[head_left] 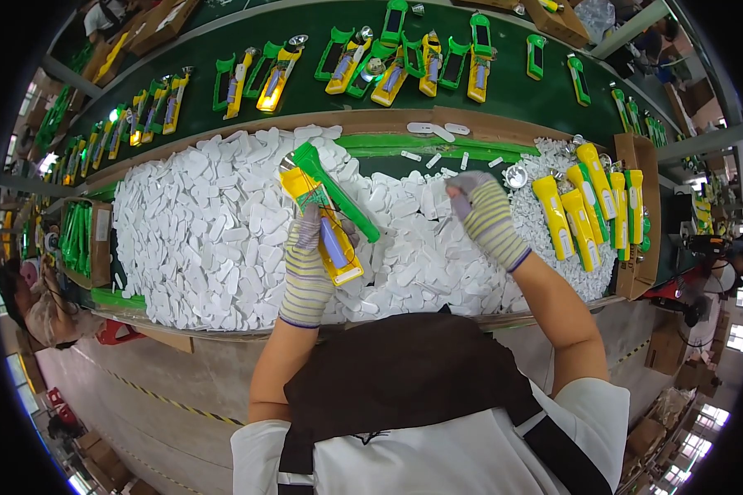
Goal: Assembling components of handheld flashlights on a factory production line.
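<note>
My left hand (304, 256), in a striped glove with a grey palm, is closed round an opened flashlight. Its yellow half (344, 262) shows a purple-grey cylinder and a small circuit board, while the green half (326, 186) lies slantwise across it. My right hand (491, 216), in a matching glove, is above the heap of small white plastic pieces (421, 264). Its fingers are bent together, and whatever they pinch, if anything, is too small to make out. Just right of it sits a round silver reflector (516, 176).
Several closed yellow flashlights (553, 216) lie on small white parts at the right, beside a cardboard box (636, 276). Beyond the cardboard rim (371, 122), opened flashlights (279, 78) line the green conveyor belt (305, 111). Another person (41, 305) sits at the far left.
</note>
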Available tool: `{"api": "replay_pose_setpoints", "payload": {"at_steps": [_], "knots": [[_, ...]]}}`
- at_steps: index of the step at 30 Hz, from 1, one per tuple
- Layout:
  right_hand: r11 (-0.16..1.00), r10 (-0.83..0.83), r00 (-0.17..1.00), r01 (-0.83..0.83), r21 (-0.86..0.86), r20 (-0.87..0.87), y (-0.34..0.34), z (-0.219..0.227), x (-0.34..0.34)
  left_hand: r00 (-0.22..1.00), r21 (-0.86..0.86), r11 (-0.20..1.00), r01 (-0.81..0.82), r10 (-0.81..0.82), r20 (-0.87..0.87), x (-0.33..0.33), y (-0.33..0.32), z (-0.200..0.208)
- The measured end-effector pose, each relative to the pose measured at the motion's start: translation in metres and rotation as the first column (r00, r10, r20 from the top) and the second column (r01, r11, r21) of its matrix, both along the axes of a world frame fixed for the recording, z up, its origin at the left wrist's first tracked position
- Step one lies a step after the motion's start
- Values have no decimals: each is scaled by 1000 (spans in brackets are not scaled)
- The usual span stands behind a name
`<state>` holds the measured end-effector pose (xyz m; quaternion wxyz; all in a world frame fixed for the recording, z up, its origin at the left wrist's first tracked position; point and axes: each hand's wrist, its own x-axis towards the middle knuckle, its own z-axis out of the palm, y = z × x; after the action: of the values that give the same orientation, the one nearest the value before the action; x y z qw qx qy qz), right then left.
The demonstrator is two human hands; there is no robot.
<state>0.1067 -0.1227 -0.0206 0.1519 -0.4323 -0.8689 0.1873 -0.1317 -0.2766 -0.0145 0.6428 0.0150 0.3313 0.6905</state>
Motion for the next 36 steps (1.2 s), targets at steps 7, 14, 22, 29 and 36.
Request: {"api": "replay_pose_setpoints", "payload": {"at_steps": [7,14,22,29,36], "knots": [[934,-121,991,135,-330,62,13,-6,-6,999,25,998,54,-54,-7,20,16,16],[921,358,878,-277,273,-318,-37,92,-30,949,-35,974,224,-227,-219,38,24,21],[905,410,881,-424,-10,-235,-57,106,-49,708,226,959,169,41,-705,63,30,-27],[791,-235,861,-101,-603,-452,-47,95,-48,546,-36,968,249,-171,-820,53,38,9],[923,-22,984,-47,-382,-176,-50,85,-55,-20,179,980,88,181,-983,61,36,14]]}}
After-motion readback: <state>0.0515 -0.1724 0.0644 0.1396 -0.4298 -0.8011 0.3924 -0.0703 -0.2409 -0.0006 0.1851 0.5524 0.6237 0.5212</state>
